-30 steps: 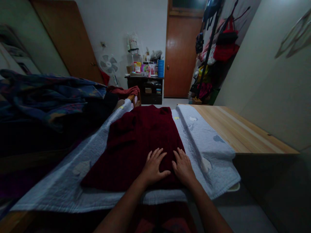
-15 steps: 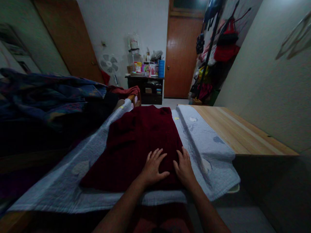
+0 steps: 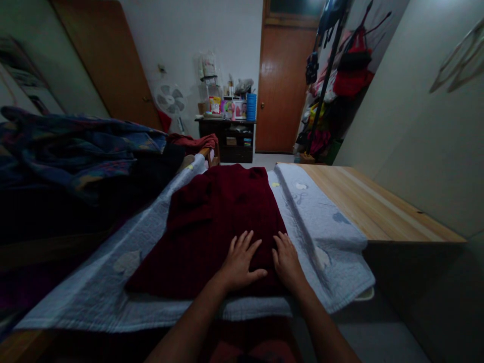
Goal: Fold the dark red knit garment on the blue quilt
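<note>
A dark red garment (image 3: 227,217) lies spread on a pale blue-grey quilted cover (image 3: 98,282). Its right edge runs straight, while folds show at its upper left. My left hand (image 3: 242,262) rests flat on the garment's lower right part, fingers spread and pointing away from me. At the garment's right edge lies my right hand (image 3: 286,259), palm down with its fingers stretched out. The two hands are a short way apart, with red fabric between them.
Dark patterned cloth (image 3: 83,151) is heaped on the left. A wooden board (image 3: 370,201) lies beyond the cover's right side. At the back stand a fan (image 3: 171,98), a dark shelf unit (image 3: 227,141) and a wooden door (image 3: 282,88). Bags (image 3: 351,80) hang at the right.
My right hand has drawn back slightly toward me, its fingers a little closer together. My left hand has barely shifted, and the garment lies as before.
</note>
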Demonstrator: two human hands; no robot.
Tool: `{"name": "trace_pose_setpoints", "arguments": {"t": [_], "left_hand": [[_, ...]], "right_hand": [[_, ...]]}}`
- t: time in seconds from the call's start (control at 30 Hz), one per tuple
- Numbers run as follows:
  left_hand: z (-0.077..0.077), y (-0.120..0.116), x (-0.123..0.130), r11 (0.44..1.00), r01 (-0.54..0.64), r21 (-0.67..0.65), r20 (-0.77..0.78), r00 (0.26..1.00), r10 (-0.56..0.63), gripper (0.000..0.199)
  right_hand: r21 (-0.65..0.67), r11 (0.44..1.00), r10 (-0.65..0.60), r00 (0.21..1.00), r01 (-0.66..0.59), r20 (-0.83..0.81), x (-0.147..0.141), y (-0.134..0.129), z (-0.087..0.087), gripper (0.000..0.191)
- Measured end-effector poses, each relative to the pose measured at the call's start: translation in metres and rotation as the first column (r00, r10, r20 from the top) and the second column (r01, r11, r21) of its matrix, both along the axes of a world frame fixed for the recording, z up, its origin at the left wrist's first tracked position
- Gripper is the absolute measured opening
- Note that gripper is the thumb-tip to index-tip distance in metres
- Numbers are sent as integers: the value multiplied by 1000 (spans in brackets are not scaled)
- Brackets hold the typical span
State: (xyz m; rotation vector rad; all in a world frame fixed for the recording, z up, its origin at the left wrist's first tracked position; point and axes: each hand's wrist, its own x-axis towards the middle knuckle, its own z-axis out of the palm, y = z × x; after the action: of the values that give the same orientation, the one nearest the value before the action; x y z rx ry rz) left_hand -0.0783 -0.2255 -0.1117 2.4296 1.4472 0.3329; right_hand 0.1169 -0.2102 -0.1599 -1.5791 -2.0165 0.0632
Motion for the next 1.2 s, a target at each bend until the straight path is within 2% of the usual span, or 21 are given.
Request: {"name": "trace_pose_setpoints", "arguments": {"t": [0.63, 0.77, 0.87, 0.97, 1.1, 1.2], "left_hand": [[-6, 2, -1, 1000, -5, 12, 14, 1000, 5, 87], [-4, 1, -1, 1000, -3, 4, 15, 1000, 3, 86], [-5, 1, -1, 1000, 1, 4, 14, 1000, -1, 87], [-6, 1, -1, 1000, -3, 4, 13, 1000, 3, 89], [-5, 2, 0, 1000, -10, 0, 10, 1000, 10, 92], [-3, 1, 0, 1000, -10, 0, 4, 1000, 10, 91]], "right_hand": [[-26, 1000, -15, 1000, 15, 10, -2, -1, 6, 42], [11, 1000, -20, 1000, 20, 21, -2, -3, 9, 45], [23, 999, 37, 996, -39, 76, -2, -4, 11, 49], [-44, 994, 103, 989, -99, 109, -3, -4, 11, 49], [-115, 989, 110, 988, -98, 103, -1, 0, 14, 48], [-139, 979, 163, 983, -151, 80, 7, 4, 17, 47]]}}
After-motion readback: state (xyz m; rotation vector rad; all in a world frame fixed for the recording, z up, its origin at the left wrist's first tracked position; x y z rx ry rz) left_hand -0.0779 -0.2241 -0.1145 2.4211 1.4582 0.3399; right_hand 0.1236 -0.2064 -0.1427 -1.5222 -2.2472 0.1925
